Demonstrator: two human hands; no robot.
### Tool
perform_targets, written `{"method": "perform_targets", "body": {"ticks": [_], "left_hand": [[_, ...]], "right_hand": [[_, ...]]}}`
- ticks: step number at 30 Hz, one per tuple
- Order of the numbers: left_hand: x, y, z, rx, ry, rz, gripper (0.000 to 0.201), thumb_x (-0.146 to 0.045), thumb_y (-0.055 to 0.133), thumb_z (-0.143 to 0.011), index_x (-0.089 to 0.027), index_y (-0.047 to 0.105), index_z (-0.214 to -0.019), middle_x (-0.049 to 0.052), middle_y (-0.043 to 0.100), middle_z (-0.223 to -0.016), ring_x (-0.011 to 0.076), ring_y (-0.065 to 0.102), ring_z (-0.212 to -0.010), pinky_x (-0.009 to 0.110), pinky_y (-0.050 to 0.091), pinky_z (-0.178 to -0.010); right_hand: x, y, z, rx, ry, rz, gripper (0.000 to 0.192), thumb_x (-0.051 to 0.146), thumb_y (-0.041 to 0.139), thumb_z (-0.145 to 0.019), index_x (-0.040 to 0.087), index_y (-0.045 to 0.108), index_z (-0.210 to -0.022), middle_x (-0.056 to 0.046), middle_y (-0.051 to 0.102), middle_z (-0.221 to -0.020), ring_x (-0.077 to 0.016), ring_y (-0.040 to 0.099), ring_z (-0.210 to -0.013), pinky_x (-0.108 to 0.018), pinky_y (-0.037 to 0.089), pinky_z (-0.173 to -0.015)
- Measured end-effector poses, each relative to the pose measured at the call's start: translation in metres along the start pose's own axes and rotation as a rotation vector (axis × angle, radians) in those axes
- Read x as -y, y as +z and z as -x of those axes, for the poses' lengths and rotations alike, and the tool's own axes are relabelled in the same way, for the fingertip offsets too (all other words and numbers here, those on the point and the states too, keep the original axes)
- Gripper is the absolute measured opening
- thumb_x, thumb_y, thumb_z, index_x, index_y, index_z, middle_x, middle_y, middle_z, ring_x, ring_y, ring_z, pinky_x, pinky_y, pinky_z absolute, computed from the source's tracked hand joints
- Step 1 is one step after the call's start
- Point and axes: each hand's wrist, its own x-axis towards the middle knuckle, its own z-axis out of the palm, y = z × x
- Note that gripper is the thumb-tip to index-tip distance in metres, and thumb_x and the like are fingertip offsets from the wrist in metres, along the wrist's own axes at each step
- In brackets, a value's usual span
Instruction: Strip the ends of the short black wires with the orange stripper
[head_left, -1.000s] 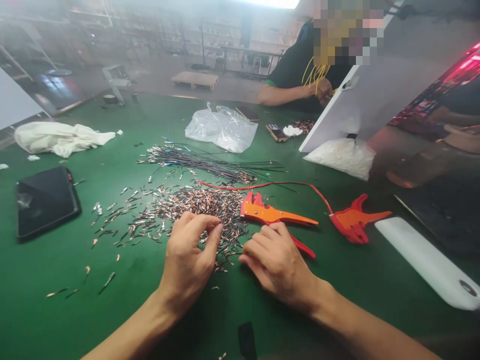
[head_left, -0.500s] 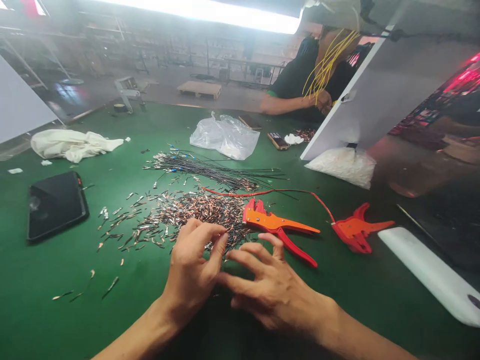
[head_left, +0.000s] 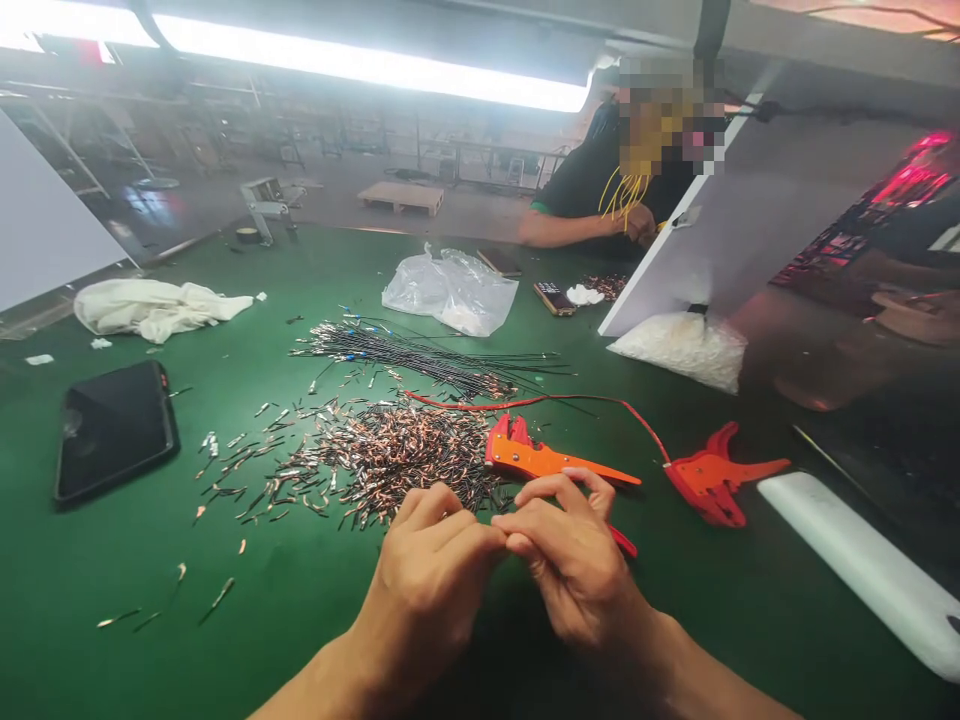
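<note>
My left hand (head_left: pixel 439 570) and my right hand (head_left: pixel 574 555) meet fingertip to fingertip just in front of a pile of short cut wire ends (head_left: pixel 405 450). Both are closed in a pinch; whatever lies between the fingers is too small or hidden to make out. Right behind my right hand lies an orange and red wire stripper (head_left: pixel 551 460), one red handle partly covered by that hand. Beyond the pile is a bundle of thin black wires (head_left: pixel 420 362), with metal ends and a few blue bits at its left.
A second wire stripper (head_left: pixel 724 475) with a red wire lies right, beside a long white object (head_left: pixel 855 570). A black phone (head_left: pixel 116 430) and white cloth (head_left: pixel 154 308) are left. Farther back are a clear plastic bag (head_left: pixel 454 290), a filled bag (head_left: pixel 679 345), and a co-worker (head_left: pixel 577 190) holding yellow wires.
My right hand has gone from spread fingers to a pinch against my left fingertips. My left hand has shifted right and nearer to me. The view has tilted up slightly.
</note>
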Motion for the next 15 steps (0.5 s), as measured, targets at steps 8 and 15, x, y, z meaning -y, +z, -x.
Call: {"method": "perform_targets", "body": {"ticks": [8, 15], "left_hand": [[0.003, 0.001, 0.004, 0.045, 0.000, -0.106, 0.015, -0.003, 0.058, -0.089, -0.017, 0.061, -0.088, -0.002, 0.059, -0.061, 0.0164, 0.045, -0.063, 0.032, 0.034, -0.065], [0.020, -0.015, 0.001, -0.172, -0.233, -0.115, 0.011, -0.007, 0.062, -0.089, -0.017, 0.066, -0.094, 0.001, 0.060, -0.075, 0.0145, 0.053, -0.070, 0.028, 0.044, -0.065]], "right_hand": [[-0.009, -0.006, -0.002, -0.097, 0.015, 0.151, 0.031, 0.015, 0.040, -0.101, 0.020, 0.051, -0.073, 0.004, 0.057, -0.059, -0.0169, 0.057, -0.072, -0.043, 0.026, -0.092], [-0.061, -0.038, 0.003, 0.156, 0.377, 0.637, 0.068, 0.065, 0.057, -0.087, 0.014, 0.052, -0.131, -0.020, 0.062, -0.124, -0.0412, 0.054, -0.109, -0.058, 0.037, -0.091]]}}
